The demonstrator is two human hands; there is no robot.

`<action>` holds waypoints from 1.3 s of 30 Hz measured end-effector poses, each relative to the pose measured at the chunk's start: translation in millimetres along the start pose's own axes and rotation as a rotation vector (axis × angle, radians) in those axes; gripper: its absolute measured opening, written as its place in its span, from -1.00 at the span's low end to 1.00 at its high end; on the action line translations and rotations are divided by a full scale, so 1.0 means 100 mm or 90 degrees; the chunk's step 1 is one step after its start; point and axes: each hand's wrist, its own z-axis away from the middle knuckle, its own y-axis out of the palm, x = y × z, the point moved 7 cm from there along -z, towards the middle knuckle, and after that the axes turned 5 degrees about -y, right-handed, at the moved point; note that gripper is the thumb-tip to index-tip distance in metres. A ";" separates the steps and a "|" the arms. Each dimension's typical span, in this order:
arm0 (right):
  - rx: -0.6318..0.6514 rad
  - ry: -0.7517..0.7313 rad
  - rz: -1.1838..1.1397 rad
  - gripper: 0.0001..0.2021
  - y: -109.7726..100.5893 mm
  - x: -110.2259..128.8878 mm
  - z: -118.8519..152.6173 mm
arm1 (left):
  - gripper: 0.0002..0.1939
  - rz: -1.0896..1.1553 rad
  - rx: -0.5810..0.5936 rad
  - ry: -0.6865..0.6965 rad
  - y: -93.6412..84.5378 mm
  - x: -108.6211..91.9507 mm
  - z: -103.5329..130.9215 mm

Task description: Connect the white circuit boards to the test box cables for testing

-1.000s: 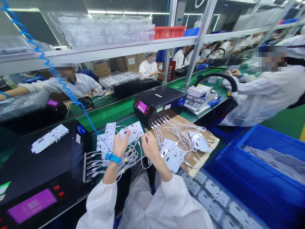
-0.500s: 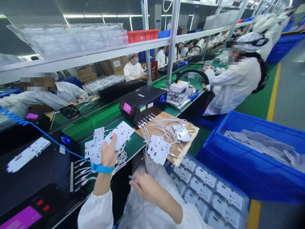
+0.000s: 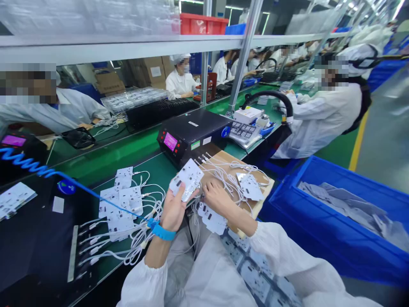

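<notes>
A white circuit board (image 3: 187, 179) with small dark parts is gripped in my left hand (image 3: 175, 209), thumb on its face; a blue band circles that wrist. My right hand (image 3: 217, 197) is closed close to the board's right edge. What its fingers pinch, if anything, is hidden; white cables (image 3: 220, 172) run beside them. Just below my right hand lies another white board (image 3: 212, 217), and a further board (image 3: 251, 186) sits on the brown cardboard, cables beside it. Left of my hands, several overlapping white boards (image 3: 121, 207) lie on the green bench among cables.
A black box with a pink display (image 3: 171, 141) stands behind the cardboard. Another black unit (image 3: 35, 243) fills the left side. A blue coiled cord (image 3: 28, 164) crosses to my wrist. At right is a blue bin (image 3: 319, 221); below, a tray of boards (image 3: 252, 273). Co-workers sit nearby.
My left hand has moved right with the board, away from the boards on the bench. My right hand has risen from my lap to the board's edge. The view has shifted too.
</notes>
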 end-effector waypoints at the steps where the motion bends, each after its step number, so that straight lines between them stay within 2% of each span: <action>1: 0.030 -0.014 0.001 -0.81 0.07 -0.01 -0.03 | -0.45 -0.002 0.012 -0.006 0.04 0.05 -0.05; 4: 0.108 -0.033 -0.025 -0.78 0.17 -0.08 0.00 | -0.47 -0.031 0.028 0.003 0.14 0.17 -0.20; 6: 0.099 -0.029 -0.069 -0.77 0.10 -0.18 0.06 | -0.50 -0.079 0.041 0.030 0.19 0.21 -0.29; 12: -0.115 0.109 -0.266 -0.70 -0.32 -0.62 0.19 | -0.57 -0.230 0.088 0.073 0.31 0.26 -0.42; 15: -0.189 0.164 -0.358 -0.70 -0.38 -0.71 0.19 | -0.57 -0.272 0.110 0.059 0.35 0.32 -0.41; 17: -0.220 0.179 -0.414 -0.70 -0.38 -0.73 0.16 | -0.50 -0.285 0.142 0.042 0.38 0.38 -0.40; 20: -0.237 0.178 -0.488 -0.68 -0.36 -0.72 0.07 | -0.45 -0.317 0.184 0.064 0.44 0.42 -0.42; 24: -0.239 0.153 -0.539 -0.67 -0.36 -0.75 -0.03 | -0.54 -0.341 0.157 0.118 0.43 0.37 -0.50; 28: -0.257 0.024 -0.584 -0.69 -0.46 -0.71 -0.03 | -0.59 -0.352 0.103 0.152 0.38 0.28 -0.56; 30: -0.259 -0.002 -0.524 -0.66 -0.47 -0.68 0.05 | -0.57 -0.342 0.078 0.141 0.33 0.25 -0.56; 34: -0.258 0.074 -0.177 -0.60 -0.34 -0.61 0.29 | -0.47 -0.272 0.069 0.079 0.25 0.27 -0.47; 36: -0.255 0.070 -0.055 -0.59 -0.22 -0.53 0.39 | -0.43 -0.213 0.043 0.066 0.20 0.28 -0.42; 39: -0.278 0.046 -0.064 -0.60 -0.10 -0.43 0.48 | -0.36 -0.111 0.019 0.034 0.16 0.31 -0.35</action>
